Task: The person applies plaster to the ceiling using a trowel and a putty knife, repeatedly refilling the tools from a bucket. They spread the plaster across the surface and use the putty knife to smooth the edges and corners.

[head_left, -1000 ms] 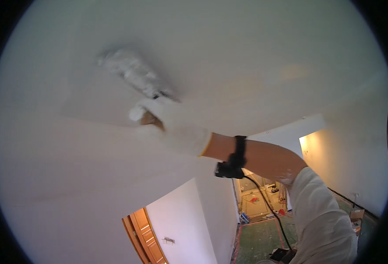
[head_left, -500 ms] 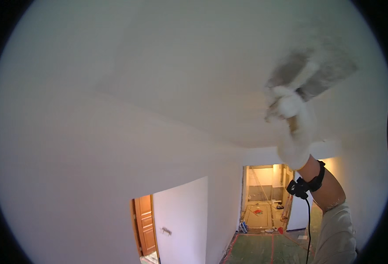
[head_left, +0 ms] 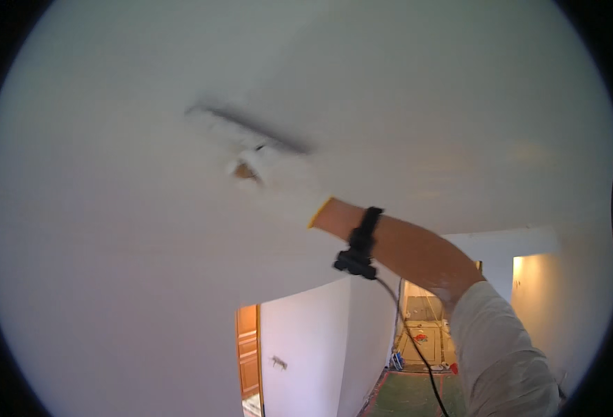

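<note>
My right hand (head_left: 278, 175), in a white glove with a yellow cuff edge, is raised up and to the left against the pale ceiling. It is closed around a plastering trowel (head_left: 254, 129), whose dark blade shows nearly edge-on as a slanted line, smeared by motion. The blade lies at or very near the ceiling surface (head_left: 390, 104); whether it touches cannot be made out. The glove blends into the white behind it, so single fingers are hard to see. My left hand is out of view.
A black strap with a small device (head_left: 356, 263) sits on my right forearm, its cable (head_left: 417, 347) hanging down. Below are a white wall (head_left: 303, 340) with a small fixture, an orange-brown door (head_left: 249, 351), and a lit doorway (head_left: 421, 323) beyond a green-covered floor (head_left: 414, 396).
My right hand has swept the trowel from the upper right to the left across the ceiling. The blade's broad face showed before; now it appears almost edge-on. The view has shifted slightly.
</note>
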Action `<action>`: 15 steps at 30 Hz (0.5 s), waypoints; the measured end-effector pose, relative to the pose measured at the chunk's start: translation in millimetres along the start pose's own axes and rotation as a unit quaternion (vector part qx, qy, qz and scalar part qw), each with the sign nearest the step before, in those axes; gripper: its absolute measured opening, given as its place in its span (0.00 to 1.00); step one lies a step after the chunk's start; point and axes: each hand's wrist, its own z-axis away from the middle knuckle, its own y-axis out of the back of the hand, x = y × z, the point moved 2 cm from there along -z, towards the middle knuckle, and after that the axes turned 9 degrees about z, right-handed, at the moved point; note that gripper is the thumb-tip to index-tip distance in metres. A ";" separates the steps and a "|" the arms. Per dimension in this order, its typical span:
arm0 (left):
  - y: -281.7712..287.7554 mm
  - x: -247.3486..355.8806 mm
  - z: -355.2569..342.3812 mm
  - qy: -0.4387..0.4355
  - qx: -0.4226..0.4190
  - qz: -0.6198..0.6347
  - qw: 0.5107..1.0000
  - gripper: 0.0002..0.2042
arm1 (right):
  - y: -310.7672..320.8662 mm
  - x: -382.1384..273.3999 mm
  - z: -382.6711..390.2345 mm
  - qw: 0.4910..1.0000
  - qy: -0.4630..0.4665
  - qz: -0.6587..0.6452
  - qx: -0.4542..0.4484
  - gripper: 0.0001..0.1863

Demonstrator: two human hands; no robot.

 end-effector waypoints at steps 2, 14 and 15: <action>10.0 -101.4 -64.3 0.013 -0.149 0.377 0.914 0.28 | 25.7 -9.0 2.6 0.998 -0.023 0.036 -0.041 0.13; -38.9 69.6 -241.3 -0.133 -0.285 0.198 0.928 0.23 | 353.3 -33.0 117.0 0.984 -0.104 -0.032 0.139 0.14; -56.2 88.2 -239.5 -0.143 -0.297 0.186 0.926 0.23 | 381.6 -32.7 126.2 0.983 -0.108 -0.018 0.144 0.14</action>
